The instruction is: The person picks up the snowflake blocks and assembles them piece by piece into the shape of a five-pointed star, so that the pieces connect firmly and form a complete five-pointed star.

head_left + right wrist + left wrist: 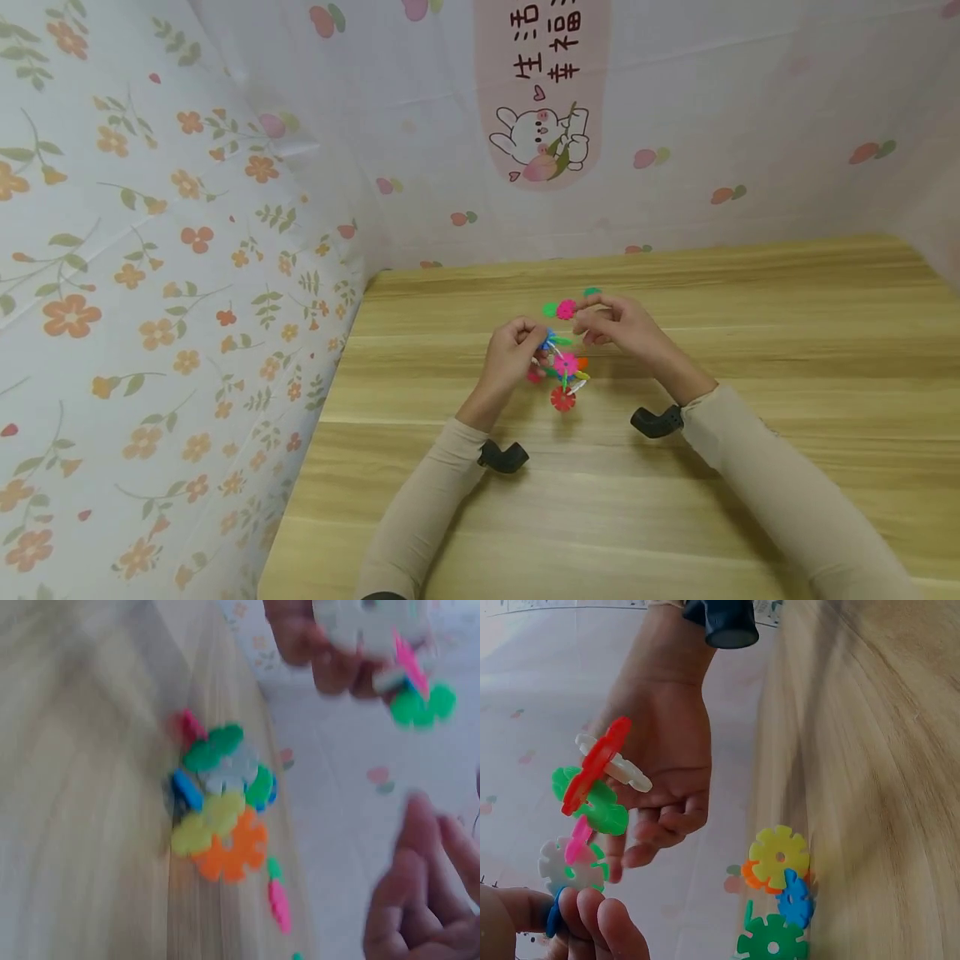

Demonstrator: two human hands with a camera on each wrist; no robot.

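My left hand (512, 354) pinches the blue snowflake disc (553, 913) at one end of a chain of slotted plastic discs. From there the chain runs through a white disc (553, 862), a pink disc (566, 364) and a green disc (604, 810) to a red disc (563, 399) and another white one. To the right, my right hand (618, 325) hovers apart from the chain, fingers loosely bent and nothing visible between them. It looks blurred in the right wrist view.
Loose discs lie on the wooden table (750, 333) under the hands, among them yellow (780, 857), orange (232, 847) and dark green (772, 941) ones. Farther back lie a pink disc (566, 309) and green ones. Patterned cloth (420, 167) hangs behind and at left.
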